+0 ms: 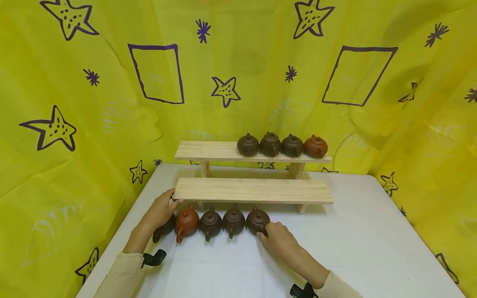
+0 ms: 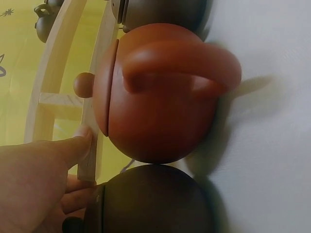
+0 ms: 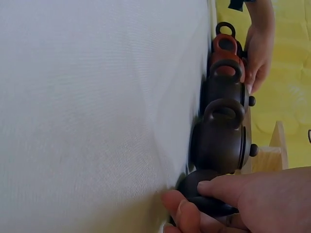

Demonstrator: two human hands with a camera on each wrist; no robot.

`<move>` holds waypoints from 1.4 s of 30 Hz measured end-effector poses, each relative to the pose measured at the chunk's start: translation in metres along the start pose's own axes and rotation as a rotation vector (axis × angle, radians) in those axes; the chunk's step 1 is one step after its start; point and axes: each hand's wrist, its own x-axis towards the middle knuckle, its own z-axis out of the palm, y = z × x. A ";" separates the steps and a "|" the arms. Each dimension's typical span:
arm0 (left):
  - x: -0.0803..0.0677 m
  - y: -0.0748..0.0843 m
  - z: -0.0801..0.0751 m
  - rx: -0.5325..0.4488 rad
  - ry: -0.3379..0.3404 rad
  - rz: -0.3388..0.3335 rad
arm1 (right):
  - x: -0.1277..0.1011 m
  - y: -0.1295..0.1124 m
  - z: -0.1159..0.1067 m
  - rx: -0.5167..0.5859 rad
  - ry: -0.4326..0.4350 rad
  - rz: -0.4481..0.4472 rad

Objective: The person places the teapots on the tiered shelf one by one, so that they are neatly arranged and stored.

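my left grip [image 1: 161, 210] grasps end pot [image 1: 165, 228] | right grip [image 1: 278, 239] grasps dark pot [image 1: 258, 220] | four shelved, five on desk [image 1: 357, 231]

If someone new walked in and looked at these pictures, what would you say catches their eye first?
Probably the two rows of little clay teapots: four on the upper wooden shelf, five on the white table in front of the lower shelf. The reddish-orange teapot stands out in the table row. The left hand is on the leftmost dark teapot, the right hand on the rightmost dark teapot, all before a bright yellow star-printed cloth.
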 end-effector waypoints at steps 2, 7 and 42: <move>0.000 0.000 0.000 0.001 0.002 0.005 | -0.001 0.001 -0.001 0.011 -0.004 0.007; 0.001 0.000 0.001 0.006 0.011 0.017 | -0.002 0.004 -0.002 0.036 -0.002 -0.002; -0.002 0.004 0.000 -0.001 -0.003 -0.004 | 0.041 -0.058 -0.080 0.097 0.127 -0.182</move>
